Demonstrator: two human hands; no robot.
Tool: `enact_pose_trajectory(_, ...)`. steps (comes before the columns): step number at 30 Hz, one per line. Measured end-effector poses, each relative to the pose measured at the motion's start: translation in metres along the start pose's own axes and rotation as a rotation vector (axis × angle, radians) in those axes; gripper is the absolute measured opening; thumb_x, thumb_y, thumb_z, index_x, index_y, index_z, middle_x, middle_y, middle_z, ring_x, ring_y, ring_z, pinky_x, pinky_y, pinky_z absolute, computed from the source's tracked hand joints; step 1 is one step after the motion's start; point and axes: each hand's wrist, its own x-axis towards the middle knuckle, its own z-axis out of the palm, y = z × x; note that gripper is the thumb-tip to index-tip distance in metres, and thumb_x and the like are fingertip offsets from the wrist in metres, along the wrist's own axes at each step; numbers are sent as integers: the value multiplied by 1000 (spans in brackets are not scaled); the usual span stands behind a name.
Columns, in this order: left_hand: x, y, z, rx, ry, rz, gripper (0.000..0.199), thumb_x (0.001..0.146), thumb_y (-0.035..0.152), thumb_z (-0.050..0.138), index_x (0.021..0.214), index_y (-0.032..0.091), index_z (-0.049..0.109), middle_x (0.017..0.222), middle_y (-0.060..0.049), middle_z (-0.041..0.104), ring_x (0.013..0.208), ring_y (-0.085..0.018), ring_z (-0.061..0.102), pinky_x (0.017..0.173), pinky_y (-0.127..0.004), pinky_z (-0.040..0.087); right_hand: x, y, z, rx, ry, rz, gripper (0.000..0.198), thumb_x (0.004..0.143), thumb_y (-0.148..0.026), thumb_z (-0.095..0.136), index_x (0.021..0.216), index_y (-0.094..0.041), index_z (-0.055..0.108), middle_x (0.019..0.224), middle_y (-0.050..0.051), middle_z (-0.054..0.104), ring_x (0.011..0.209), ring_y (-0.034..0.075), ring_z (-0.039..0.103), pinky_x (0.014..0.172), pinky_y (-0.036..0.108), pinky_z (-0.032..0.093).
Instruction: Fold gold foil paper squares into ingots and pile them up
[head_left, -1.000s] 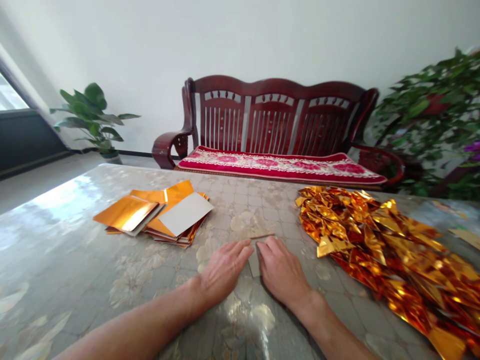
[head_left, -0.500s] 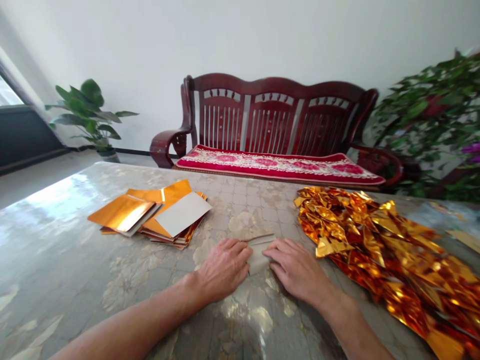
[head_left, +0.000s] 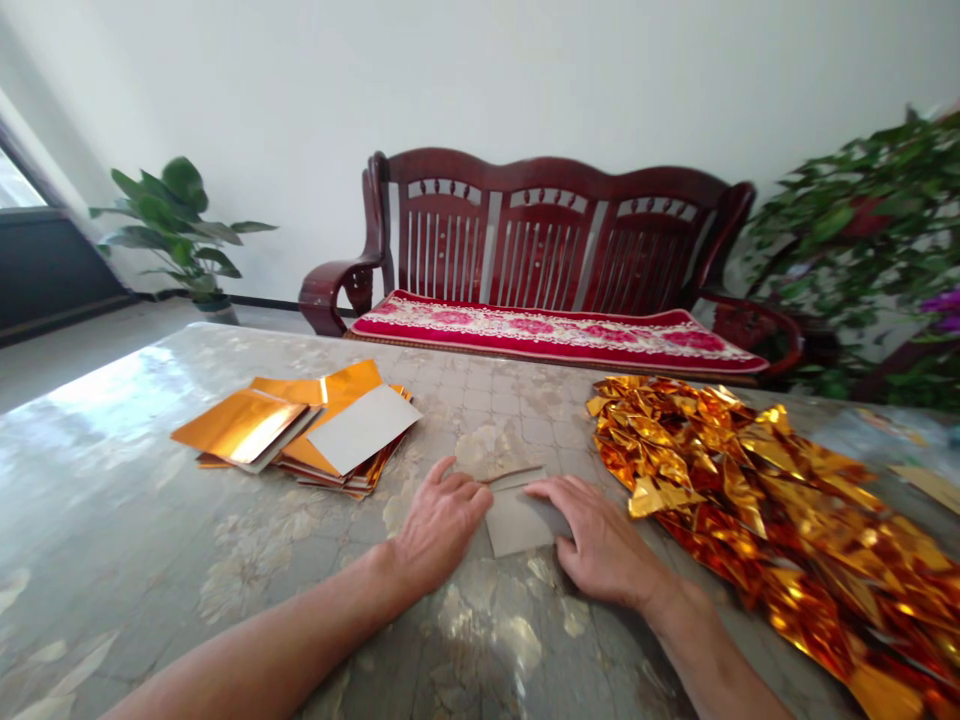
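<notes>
A small sheet of pale grey paper point(head_left: 519, 528) lies on the table between my hands, its far edge apparently folded over. My left hand point(head_left: 447, 525) rests palm down, fingertips at the sheet's upper left edge and one finger lifted apart. On the other side, my right hand point(head_left: 606, 535) has its forefinger stretched to the sheet's upper right and its thumb spread away, over the right edge. Neither hand grasps anything. A thin brown strip point(head_left: 516, 472) shows just beyond the sheet. To the left sits a loose stack of gold foil paper point(head_left: 240, 424), with a pale side up on top point(head_left: 364, 430).
A large heap of crumpled or folded gold foil pieces point(head_left: 720, 460) covers the table's right side. Clear plastic point(head_left: 885, 435) lies behind it. Across the patterned table point(head_left: 247, 640) stands a dark red wooden bench point(head_left: 540, 230). Potted plants point(head_left: 184, 220) flank it.
My hands have moved apart, baring more of the pale sheet. One left finger has lifted, and my right thumb has drawn back from the sheet's middle.
</notes>
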Motion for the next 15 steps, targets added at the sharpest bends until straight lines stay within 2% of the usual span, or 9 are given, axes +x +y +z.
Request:
enact_pose_trajectory(4, 2, -8, -5, -5, 2, 5, 19, 94, 10, 45, 86, 20, 59, 84, -2, 69, 97, -19, 64, 116, -46, 28, -2, 5, 0, 40, -11, -29, 69, 58, 1, 46, 122, -24, 59, 123, 4, 64, 116, 20, 54, 104, 38, 41)
enact_pose_trajectory(7, 2, -8, -9, -26, -5, 8, 14, 95, 16, 48, 88, 20, 59, 85, -2, 68, 99, -19, 63, 117, -45, 27, 1, 8, 5, 44, -7, -60, 56, 70, -2, 52, 120, -25, 61, 122, 3, 65, 115, 20, 54, 102, 38, 42)
enact_pose_trajectory(9, 2, -3, -11, -43, -6, -1, 10, 93, 30, 57, 94, 20, 60, 92, -4, 68, 104, -22, 61, 115, -46, 29, 4, 8, 9, 34, 24, -76, 38, 82, -9, 55, 115, -25, 64, 118, 3, 67, 111, 19, 56, 99, 37, 44)
enact_pose_trajectory(12, -1, 6, -13, -50, -3, -6, 41, 80, 51, 71, 104, 20, 60, 102, -7, 68, 112, -29, 57, 113, -49, 30, 8, 7, 14, -8, 87, -71, 20, 93, -18, 53, 103, -24, 69, 109, 4, 71, 104, 19, 59, 93, 36, 46)
enact_pose_trajectory(14, -2, 12, -12, -36, -6, -12, 44, 77, 51, 74, 105, 20, 60, 105, -8, 67, 113, -30, 56, 113, -50, 29, 8, 5, 12, -43, 61, -42, 19, 90, -23, 59, 107, -25, 69, 109, 4, 71, 103, 20, 60, 92, 36, 47)
enact_pose_trajectory(15, -2, 13, -12, -27, -8, -18, 41, 78, 48, 74, 104, 20, 60, 106, -8, 67, 114, -30, 56, 113, -50, 28, 8, 5, 11, -57, 34, -27, 27, 86, -24, 64, 113, -25, 68, 112, 3, 70, 105, 21, 60, 93, 36, 47)
